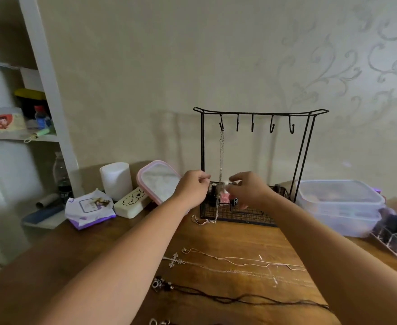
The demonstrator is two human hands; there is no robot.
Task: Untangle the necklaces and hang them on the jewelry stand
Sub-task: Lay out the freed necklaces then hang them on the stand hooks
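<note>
blurring fingers [206,176] near chain [221,160]

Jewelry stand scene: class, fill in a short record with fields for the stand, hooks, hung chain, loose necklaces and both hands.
stand: black wire jewelry stand at the back of the wooden table
hooks: five; only the leftmost is used
hung chain: silver chain, lower end trailing on the table
loose necklaces: cross necklace, thin pale chain, black cord necklace
left hand: fingers curled beside the chain; grip unclear
right hand: same
</note>
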